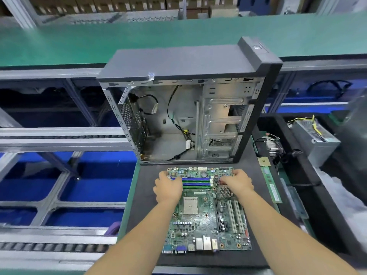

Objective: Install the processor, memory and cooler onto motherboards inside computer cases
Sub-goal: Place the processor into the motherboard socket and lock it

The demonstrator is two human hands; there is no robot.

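No writing is legible anywhere. The motherboard lies flat on a black mat on the tabletop, at lower centre of the frame. The left hand and right hand curl over its far corners, gripping it. Just behind stands an open case holding loose cables. At right, a cooler and power supply sit in a black tray, with 1 memory stick beside the mat.

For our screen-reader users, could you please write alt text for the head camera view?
Both hands, left and right, hold the far edge of a motherboard lying on a dark mat, before an open, empty computer case.
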